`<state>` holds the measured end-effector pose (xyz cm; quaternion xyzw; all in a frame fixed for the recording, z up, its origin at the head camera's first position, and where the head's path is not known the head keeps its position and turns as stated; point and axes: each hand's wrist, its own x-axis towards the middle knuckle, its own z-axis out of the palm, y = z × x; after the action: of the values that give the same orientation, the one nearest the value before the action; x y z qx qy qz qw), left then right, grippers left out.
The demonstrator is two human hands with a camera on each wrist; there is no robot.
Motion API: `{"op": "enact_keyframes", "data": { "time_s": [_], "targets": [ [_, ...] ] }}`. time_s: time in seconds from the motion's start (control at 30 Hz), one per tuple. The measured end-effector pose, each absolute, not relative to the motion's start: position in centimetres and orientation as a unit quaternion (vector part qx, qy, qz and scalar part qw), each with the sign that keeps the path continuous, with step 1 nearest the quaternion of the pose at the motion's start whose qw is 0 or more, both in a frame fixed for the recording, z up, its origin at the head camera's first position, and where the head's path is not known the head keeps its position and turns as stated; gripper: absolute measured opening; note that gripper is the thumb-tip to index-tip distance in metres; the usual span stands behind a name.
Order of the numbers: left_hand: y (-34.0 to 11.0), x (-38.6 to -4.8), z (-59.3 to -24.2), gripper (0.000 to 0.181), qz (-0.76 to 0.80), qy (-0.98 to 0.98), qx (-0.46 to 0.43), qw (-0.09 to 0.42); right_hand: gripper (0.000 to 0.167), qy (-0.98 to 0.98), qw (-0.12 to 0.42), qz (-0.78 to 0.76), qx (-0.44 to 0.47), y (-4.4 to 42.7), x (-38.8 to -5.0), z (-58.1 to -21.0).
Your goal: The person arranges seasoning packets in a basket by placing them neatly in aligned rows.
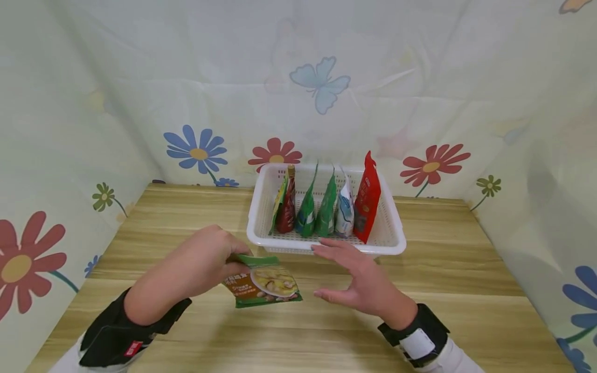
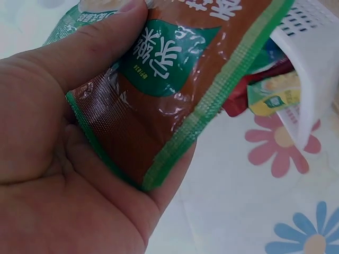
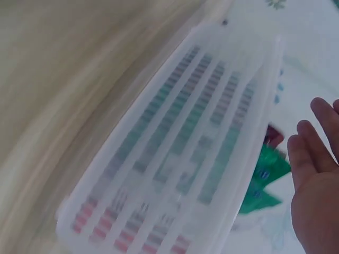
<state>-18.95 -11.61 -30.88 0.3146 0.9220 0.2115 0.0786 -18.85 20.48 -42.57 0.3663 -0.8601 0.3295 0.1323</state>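
My left hand [image 1: 212, 261] pinches a green-and-brown seasoning packet [image 1: 270, 285] by its upper left corner, in front of the basket. In the left wrist view the thumb lies across the packet [image 2: 175, 79] and the fingers are behind it. My right hand [image 1: 356, 280] is held near the basket's front rim with thumb and fingers spread, holding nothing. The white plastic basket [image 1: 326, 248] contains a yellow-green packet [image 1: 279, 202], a dark red bottle [image 1: 286, 210], two green packets [image 1: 306, 212], a white-and-blue packet [image 1: 345, 212] and a red bag [image 1: 367, 199], all standing in a row.
The basket stands at the back of a wood-grain table [image 1: 196, 212], close to a flower-printed cloth wall [image 1: 224, 98]. Similar cloth hangs along both sides. A black strap [image 1: 135, 331] is on the left wrist, another black band [image 1: 415, 336] on the right.
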Motion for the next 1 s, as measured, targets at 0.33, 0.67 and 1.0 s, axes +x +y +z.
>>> {"op": "enact_keyframes", "data": {
  "time_s": [0.33,0.67,1.0],
  "targets": [
    [-9.1,-19.1,-30.7,0.016,0.154,0.921,0.354,0.046,0.051,-0.799,0.005,0.479,0.364,16.7,-17.2,-43.0],
    [-7.6,-19.4,-30.9,0.008,0.147,0.901,0.405,0.053,0.025,-0.763,-0.085,0.543,0.341,15.6,-17.3,-43.8],
    [-6.7,-19.9,-31.6,0.009,0.12,0.906,0.403,0.042,0.025,-0.776,-0.117,0.533,0.315,15.3,-17.2,-44.0]
  ]
}}
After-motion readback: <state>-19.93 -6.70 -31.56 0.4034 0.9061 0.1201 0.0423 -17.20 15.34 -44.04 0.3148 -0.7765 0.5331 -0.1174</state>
